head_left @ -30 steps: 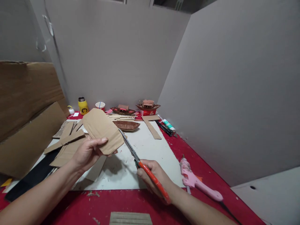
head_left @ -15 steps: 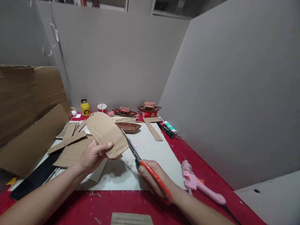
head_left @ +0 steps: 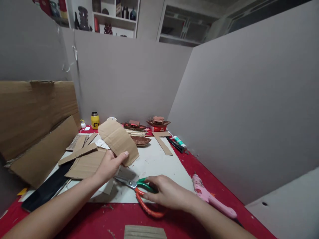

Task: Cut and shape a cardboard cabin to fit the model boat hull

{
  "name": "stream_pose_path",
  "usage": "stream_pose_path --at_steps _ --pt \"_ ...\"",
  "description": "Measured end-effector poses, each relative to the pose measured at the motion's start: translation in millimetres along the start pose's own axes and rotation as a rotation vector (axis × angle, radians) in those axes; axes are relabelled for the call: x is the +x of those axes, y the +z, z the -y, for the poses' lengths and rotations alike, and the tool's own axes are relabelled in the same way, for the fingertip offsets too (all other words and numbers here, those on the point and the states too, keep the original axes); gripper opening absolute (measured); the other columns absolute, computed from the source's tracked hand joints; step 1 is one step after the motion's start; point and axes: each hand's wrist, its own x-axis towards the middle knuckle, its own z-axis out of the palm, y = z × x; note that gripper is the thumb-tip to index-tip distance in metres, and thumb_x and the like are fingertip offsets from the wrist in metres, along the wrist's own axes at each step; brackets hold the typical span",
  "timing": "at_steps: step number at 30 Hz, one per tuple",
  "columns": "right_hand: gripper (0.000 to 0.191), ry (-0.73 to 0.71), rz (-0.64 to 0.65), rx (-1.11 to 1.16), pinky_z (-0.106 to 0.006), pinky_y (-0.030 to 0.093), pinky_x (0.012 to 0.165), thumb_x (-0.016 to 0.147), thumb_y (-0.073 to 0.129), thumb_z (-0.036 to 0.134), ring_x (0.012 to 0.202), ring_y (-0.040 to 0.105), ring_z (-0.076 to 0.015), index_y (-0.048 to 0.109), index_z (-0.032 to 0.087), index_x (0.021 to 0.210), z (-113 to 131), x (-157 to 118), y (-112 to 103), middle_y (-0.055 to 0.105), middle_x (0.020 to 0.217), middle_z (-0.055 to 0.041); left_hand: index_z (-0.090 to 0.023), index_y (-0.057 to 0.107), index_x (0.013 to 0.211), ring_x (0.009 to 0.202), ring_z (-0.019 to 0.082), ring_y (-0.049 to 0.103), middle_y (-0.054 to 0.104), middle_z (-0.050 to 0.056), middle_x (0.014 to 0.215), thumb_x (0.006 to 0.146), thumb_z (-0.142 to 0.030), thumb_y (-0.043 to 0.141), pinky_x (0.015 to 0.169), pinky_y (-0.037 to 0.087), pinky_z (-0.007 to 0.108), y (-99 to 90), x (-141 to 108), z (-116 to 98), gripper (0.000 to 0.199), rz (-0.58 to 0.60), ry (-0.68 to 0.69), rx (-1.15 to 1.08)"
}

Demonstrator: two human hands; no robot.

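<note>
Gray partitions (head_left: 129,76) boxed in this red table (head_left: 92,217), with a white sheet (head_left: 159,166) on it, probably to catch scraps. The left hand (head_left: 109,166) pinched a cardboard piece (head_left: 119,141) near its bottom, thumb on top, other fingers mostly hidden, likely so the rest stuck out free beyond the hand. The right hand (head_left: 169,192) had thumb and fingers lightly pinching the scissors (head_left: 146,187) by the handles, blades pointing left, below the cardboard.

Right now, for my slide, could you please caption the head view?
Left hand holding a cardboard piece, right hand on orange-and-green scissors, at a red table.
</note>
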Motion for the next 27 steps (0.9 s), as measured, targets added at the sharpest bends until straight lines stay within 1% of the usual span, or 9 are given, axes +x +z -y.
stream_pose_path --at_steps 3,5,7,9,14,18,20,22,27 --pt "0.039 -0.001 -0.181 0.067 -0.034 0.051 0.076 0.085 0.063 0.042 0.09 0.066 -0.0251 0.069 0.017 0.114 8.4 -8.3 -20.6 0.073 0.104 -0.0122 -0.012 0.073 0.092 0.081 0.023 0.068 0.075 0.007 0.086 0.072 -0.029 0.074 0.072 0.052 0.03 1.6 -2.0 2.0 0.027 0.134 -0.021 0.003" --pt "0.056 -0.012 -0.361 0.159 -0.041 0.052 0.085 0.086 0.062 0.041 0.103 0.064 -0.0259 0.052 0.02 0.137 13.1 -8.9 -32.1 0.066 0.122 -0.0141 -0.013 0.074 0.094 0.083 0.023 0.068 0.076 0.007 0.087 0.07 -0.026 0.074 0.077 0.052 0.031 3.9 -4.9 2.3 0.028 0.254 -0.052 0.001" --pt "0.075 -0.091 -0.426 0.215 -0.043 0.052 0.089 0.085 0.064 0.037 0.106 0.064 -0.0235 0.03 0.026 0.151 16.1 -6.3 -40.7 0.062 0.129 -0.0128 -0.013 0.075 0.095 0.083 0.023 0.068 0.076 0.006 0.086 0.068 -0.024 0.074 0.078 0.051 0.031 7.2 -9.2 2.3 0.029 0.39 -0.093 0.007" --pt "0.084 -0.208 -0.358 0.203 -0.043 0.052 0.091 0.084 0.065 0.031 0.111 0.061 -0.0228 0.019 0.028 0.155 17.3 -4.1 -47.6 0.057 0.137 -0.0129 -0.013 0.075 0.096 0.081 0.023 0.069 0.076 0.007 0.085 0.068 -0.023 0.073 0.077 0.052 0.031 10.6 -14.3 1.7 0.03 0.522 -0.137 0.016" --pt "0.083 -0.406 -0.106 0.081 -0.04 0.049 0.097 0.082 0.056 0.014 0.123 0.055 -0.0239 0.02 0.03 0.156 9.8 -14.2 -62.7 0.042 0.153 -0.0108 -0.014 0.076 0.096 0.083 0.023 0.069 0.075 0.007 0.089 0.068 -0.026 0.074 0.08 0.052 0.032 14.2 -20.1 -2.3 0.03 0.723 -0.21 0.022" --pt "0.079 -0.431 -0.262 -0.173 -0.037 0.054 0.083 0.084 0.057 0.014 0.096 0.065 -0.0234 0.023 0.023 0.156 -11.6 -12.8 -63.2 0.067 0.121 -0.0146 -0.014 0.073 0.104 0.092 0.024 0.067 0.074 0.008 0.099 0.072 -0.031 0.075 0.087 0.05 0.034 21.4 -10.4 -2.9 0.037 0.872 -0.249 -0.026" --pt "0.065 -0.411 -0.435 -0.29 -0.036 0.055 0.072 0.088 0.055 0.016 0.081 0.067 -0.0239 0.038 0.019 0.15 -25.1 -0.9 -61.9 0.074 0.099 -0.0138 -0.012 0.071 0.108 0.092 0.024 0.067 0.074 0.009 0.1 0.072 -0.034 0.076 0.086 0.05 0.034 29.9 0.1 -2.7 0.043 0.899 -0.244 -0.025" --pt "0.055 -0.391 -0.553 -0.333 -0.035 0.055 0.071 0.089 0.052 0.015 0.081 0.07 -0.0244 0.049 0.022 0.143 -37.6 15.1 -63.9 0.076 0.096 -0.012 -0.012 0.07 0.11 0.092 0.024 0.066 0.073 0.009 0.101 0.071 -0.036 0.078 0.084 0.05 0.033 39.8 14.0 -3.1 0.046 0.875 -0.213 0.009" --pt "0.052 -0.252 -0.643 -0.282 -0.037 0.054 0.09 0.088 0.051 0.013 0.113 0.066 -0.0254 0.056 0.027 0.138 -61.1 52.4 -81.3 0.064 0.133 -0.0096 -0.011 0.07 0.105 0.087 0.021 0.066 0.073 0.009 0.098 0.07 -0.036 0.079 0.077 0.051 0.03 53.1 54.4 -2.2 0.044 0.657 -0.125 0.026"
